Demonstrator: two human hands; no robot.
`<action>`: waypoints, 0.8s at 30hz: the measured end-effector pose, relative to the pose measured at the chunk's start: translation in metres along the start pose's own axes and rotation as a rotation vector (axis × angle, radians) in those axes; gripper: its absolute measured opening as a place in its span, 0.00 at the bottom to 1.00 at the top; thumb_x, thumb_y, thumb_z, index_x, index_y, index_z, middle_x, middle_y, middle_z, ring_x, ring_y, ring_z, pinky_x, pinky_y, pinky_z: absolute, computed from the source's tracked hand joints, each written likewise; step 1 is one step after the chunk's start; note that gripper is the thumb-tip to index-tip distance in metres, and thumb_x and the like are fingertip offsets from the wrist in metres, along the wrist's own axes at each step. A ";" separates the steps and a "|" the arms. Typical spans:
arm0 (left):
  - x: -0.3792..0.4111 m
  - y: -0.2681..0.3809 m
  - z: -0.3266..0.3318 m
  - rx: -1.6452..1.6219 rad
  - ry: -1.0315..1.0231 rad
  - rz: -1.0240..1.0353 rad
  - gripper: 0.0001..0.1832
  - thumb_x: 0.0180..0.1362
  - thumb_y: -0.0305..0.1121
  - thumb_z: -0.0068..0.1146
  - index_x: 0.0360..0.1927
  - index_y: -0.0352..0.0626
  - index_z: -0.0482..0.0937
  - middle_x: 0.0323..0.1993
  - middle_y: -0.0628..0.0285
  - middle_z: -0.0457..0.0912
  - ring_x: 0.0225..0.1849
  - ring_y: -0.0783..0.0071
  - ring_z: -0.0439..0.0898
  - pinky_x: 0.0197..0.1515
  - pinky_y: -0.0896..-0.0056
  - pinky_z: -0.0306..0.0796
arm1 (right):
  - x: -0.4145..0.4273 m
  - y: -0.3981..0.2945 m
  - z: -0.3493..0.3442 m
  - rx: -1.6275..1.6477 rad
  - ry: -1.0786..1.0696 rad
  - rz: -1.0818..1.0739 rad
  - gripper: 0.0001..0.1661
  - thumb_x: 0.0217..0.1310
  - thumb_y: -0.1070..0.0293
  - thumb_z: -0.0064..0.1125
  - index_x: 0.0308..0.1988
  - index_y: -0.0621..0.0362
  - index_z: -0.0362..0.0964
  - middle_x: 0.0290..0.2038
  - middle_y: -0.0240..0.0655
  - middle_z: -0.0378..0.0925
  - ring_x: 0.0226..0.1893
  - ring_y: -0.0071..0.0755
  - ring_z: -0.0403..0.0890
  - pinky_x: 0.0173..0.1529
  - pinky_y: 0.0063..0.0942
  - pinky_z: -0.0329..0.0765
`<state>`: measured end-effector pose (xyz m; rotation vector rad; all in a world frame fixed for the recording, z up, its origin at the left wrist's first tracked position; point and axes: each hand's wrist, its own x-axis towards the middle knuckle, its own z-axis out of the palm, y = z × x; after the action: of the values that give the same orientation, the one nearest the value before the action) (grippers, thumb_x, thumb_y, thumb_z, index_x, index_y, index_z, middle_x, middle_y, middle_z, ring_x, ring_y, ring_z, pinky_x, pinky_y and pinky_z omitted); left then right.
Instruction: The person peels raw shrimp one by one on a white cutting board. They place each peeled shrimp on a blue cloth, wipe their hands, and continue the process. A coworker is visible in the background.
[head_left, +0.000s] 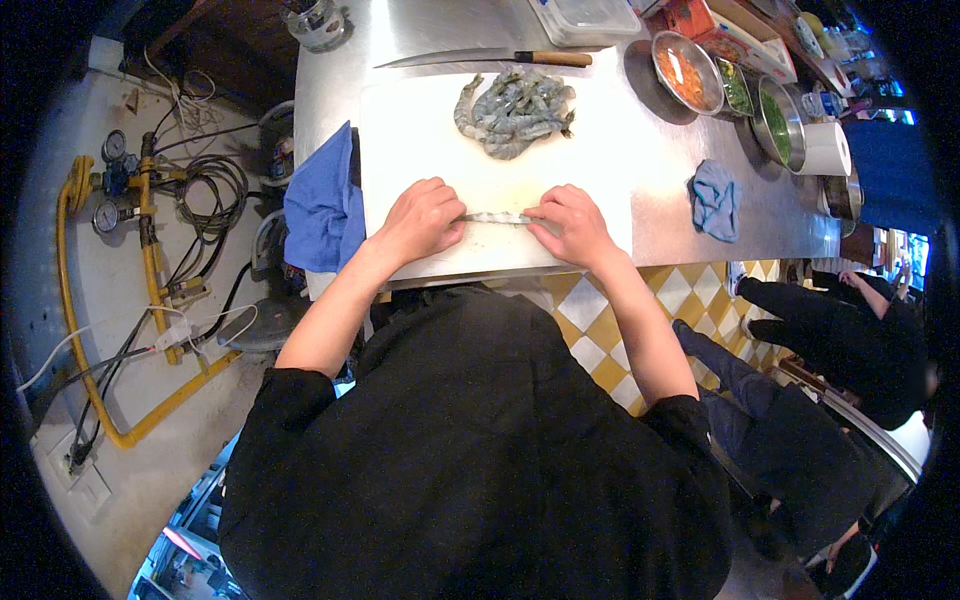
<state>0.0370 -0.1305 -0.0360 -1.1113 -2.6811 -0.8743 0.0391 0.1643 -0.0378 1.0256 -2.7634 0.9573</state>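
Observation:
A single grey raw shrimp (495, 218) is stretched out straight just above or on the white cutting board (420, 165); I cannot tell which. My left hand (426, 219) grips one end of it, and my right hand (570, 225) pinches the other end between thumb and fingers. Farther back on the board lies a heap of raw grey shrimp (517, 112). Beyond the heap, a long knife with a wooden handle (555, 58) lies along the board's far edge, its blade towards the left.
A blue cloth (326, 206) hangs over the steel table's left side. On the right lie a crumpled blue cloth (715, 201), a bowl of orange pieces (686, 71), a bowl of chopped greens (776, 124) and a paper roll (827, 148). Two people (795, 442) stand at right.

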 end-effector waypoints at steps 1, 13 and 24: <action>0.001 0.000 -0.002 0.009 0.001 0.009 0.06 0.42 0.28 0.67 0.25 0.42 0.81 0.27 0.60 0.80 0.33 0.60 0.78 0.39 0.61 0.74 | -0.002 0.002 -0.003 0.007 -0.010 0.008 0.19 0.44 0.64 0.72 0.41 0.51 0.83 0.34 0.33 0.76 0.38 0.42 0.77 0.44 0.37 0.75; 0.011 0.011 -0.059 -0.244 0.103 -0.056 0.02 0.47 0.27 0.67 0.26 0.43 0.84 0.25 0.60 0.85 0.29 0.63 0.84 0.33 0.65 0.78 | 0.035 -0.019 0.004 0.409 -0.159 0.215 0.24 0.49 0.64 0.72 0.48 0.56 0.80 0.41 0.34 0.81 0.45 0.30 0.79 0.49 0.30 0.75; 0.005 -0.128 -0.097 -0.540 0.286 -0.781 0.06 0.51 0.28 0.68 0.31 0.36 0.86 0.27 0.67 0.85 0.30 0.82 0.78 0.35 0.78 0.72 | 0.232 -0.007 0.006 0.182 -0.272 0.230 0.24 0.49 0.60 0.68 0.48 0.55 0.80 0.38 0.43 0.84 0.41 0.43 0.84 0.48 0.36 0.79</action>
<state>-0.0645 -0.2530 -0.0140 0.1091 -2.6696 -1.7751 -0.1361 0.0229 0.0171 0.9364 -3.1210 1.2010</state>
